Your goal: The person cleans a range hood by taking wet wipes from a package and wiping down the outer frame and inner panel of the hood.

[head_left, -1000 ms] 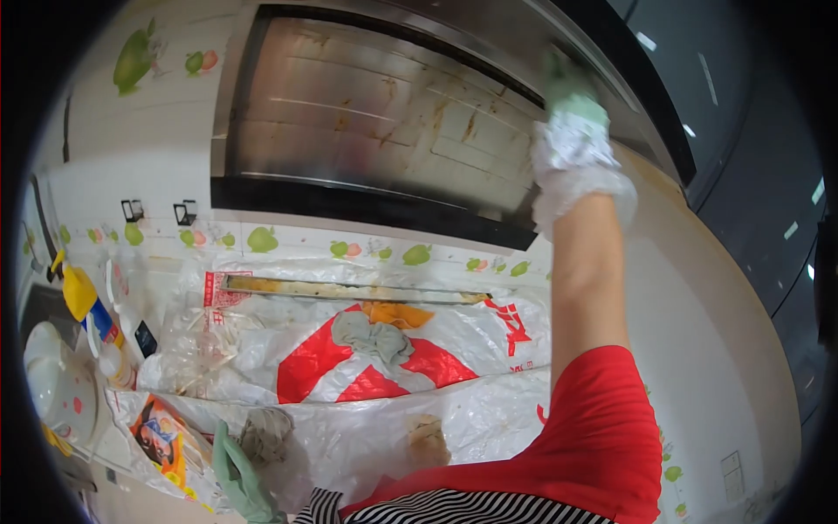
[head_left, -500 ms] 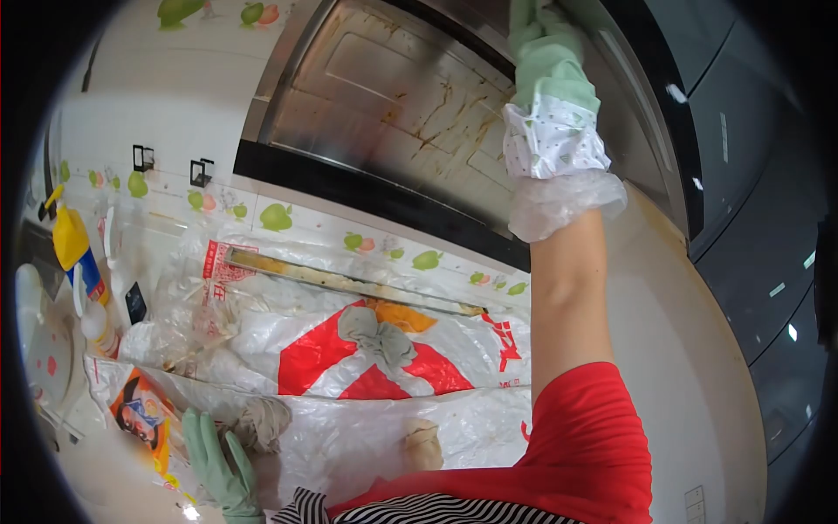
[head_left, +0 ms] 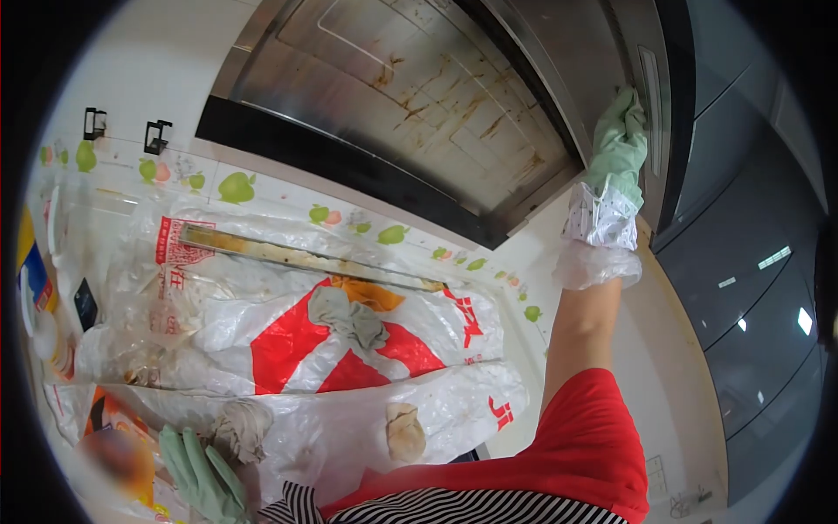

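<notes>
My right hand (head_left: pixel 621 135), in a pale green rubber glove with a dotted white cuff, reaches up to the side panel (head_left: pixel 602 61) of a steel range hood. Its fingers are bent together against the metal; anything they grip is hidden. Brown grease streaks mark the hood's inner plate (head_left: pixel 410 96). At the lower left, my left hand (head_left: pixel 202 479), in a matching glove, has its fingers stretched out and holds nothing. A crumpled grey rag (head_left: pixel 243 430) lies beside it, and an orange printed packet (head_left: pixel 122 437) is on its other side.
Plastic sheeting (head_left: pixel 323 428) covers the counter. On it lie a long greasy strip-like tray (head_left: pixel 305 256), another grey rag (head_left: pixel 349 319) and a beige stained cloth (head_left: pixel 405 432). Bottles (head_left: pixel 37 271) stand at the far left. Dark glossy cabinets (head_left: pixel 751 236) rise at right.
My right hand has moved from the hood's upper part along its side panel, nearer the outer edge. The view has turned to the right. My left hand stays low with fingers extended.
</notes>
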The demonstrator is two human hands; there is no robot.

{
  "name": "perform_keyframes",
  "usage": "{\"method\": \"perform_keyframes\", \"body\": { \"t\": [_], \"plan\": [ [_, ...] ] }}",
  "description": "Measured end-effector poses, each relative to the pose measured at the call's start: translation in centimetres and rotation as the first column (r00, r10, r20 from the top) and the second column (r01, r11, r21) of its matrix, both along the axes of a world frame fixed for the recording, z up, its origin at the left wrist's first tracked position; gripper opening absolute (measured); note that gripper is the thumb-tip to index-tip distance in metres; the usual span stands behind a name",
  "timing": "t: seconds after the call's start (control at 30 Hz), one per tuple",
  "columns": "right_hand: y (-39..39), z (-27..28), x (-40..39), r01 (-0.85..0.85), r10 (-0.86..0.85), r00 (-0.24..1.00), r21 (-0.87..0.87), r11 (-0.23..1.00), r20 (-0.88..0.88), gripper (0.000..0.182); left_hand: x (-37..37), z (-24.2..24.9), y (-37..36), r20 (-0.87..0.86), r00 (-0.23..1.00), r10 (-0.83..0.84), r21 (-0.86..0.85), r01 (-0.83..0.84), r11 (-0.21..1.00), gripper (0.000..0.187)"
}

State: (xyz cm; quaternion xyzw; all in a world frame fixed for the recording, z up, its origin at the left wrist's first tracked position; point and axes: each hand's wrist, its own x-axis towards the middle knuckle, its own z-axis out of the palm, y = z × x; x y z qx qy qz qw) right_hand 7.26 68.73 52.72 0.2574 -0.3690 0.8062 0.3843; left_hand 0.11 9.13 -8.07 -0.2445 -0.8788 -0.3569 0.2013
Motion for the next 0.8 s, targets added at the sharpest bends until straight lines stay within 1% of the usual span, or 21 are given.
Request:
{"method": "perform_keyframes", "body": {
  "t": [0.03,0.07,0.13,0.17,0.23,0.3,0.37,0.43,0.47,0.57,0.63,0.73,0.8],
  "plan": [
    [0.3,0.3,0.0,-0.134,0.134,0.991,-0.041,0.990,0.004,0.041,-0.1,-0.2,0.0,-0.009,1.000,0.001,-0.005,-0.001,1.000,0.039],
    [-3.2,-0.4,-1.3,-0.205,0.208,0.978,-0.111,0.973,0.016,0.042,-0.2,-0.3,0.0,-0.018,1.000,0.003,-0.010,-0.003,1.000,0.038],
    [-4.7,-0.5,-2.0,-0.294,0.307,0.947,-0.132,0.947,0.092,0.042,-0.2,-0.2,0.0,-0.010,1.000,-0.009,-0.007,0.009,1.000,0.038],
    [-3.9,0.4,-2.4,-0.321,0.331,0.929,-0.084,0.943,0.164,0.041,-0.3,-0.1,0.1,-0.009,1.000,-0.013,-0.004,0.013,1.000,0.038],
    [-2.8,1.8,-2.6,-0.253,0.246,0.942,0.003,0.967,0.229,0.039,-0.2,0.2,0.2,-0.008,1.000,-0.011,0.008,0.011,1.000,0.038],
    [-2.4,2.6,-2.6,-0.051,0.034,0.979,0.079,0.996,0.203,0.038,-0.3,0.1,0.1,-0.006,1.000,-0.009,0.005,0.009,1.000,0.038],
    [-2.5,2.8,-3.3,0.156,-0.169,0.974,0.094,0.983,0.152,0.035,-0.4,-0.1,0.0,-0.002,1.000,-0.007,-0.015,0.007,1.000,0.038],
    [-5.1,1.2,-5.3,0.365,-0.368,0.925,0.041,0.930,0.091,0.031,-0.5,-0.4,-0.1,-0.015,1.000,-0.012,-0.009,0.012,1.000,0.038],
    [-6.2,0.9,-6.1,0.415,-0.417,0.904,0.045,0.909,0.093,0.030,-0.6,-0.5,-0.1,-0.022,1.000,-0.015,-0.007,0.015,1.000,0.038],
    [-9.7,0.4,-8.6,0.510,-0.517,0.849,0.081,0.856,0.110,0.026,-0.8,-1.1,-0.3,-0.069,0.997,-0.041,0.033,0.044,0.998,0.038],
    [-11.8,0.2,-10.2,0.512,-0.530,0.837,0.147,0.846,0.139,0.025,-0.9,-1.3,-0.3,-0.058,0.998,-0.035,0.022,0.036,0.999,0.038],
    [-10.9,0.4,-10.2,0.498,-0.509,0.852,0.109,0.860,0.121,0.025,-0.9,-1.2,-0.3,-0.042,0.999,-0.033,0.012,0.034,0.999,0.038],
    [-5.5,1.1,-8.5,0.590,-0.601,0.799,0.152,0.793,0.029,0.026,-0.9,-1.2,-0.2,-0.039,0.999,-0.027,0.029,0.028,0.999,0.038]
  ]
}}
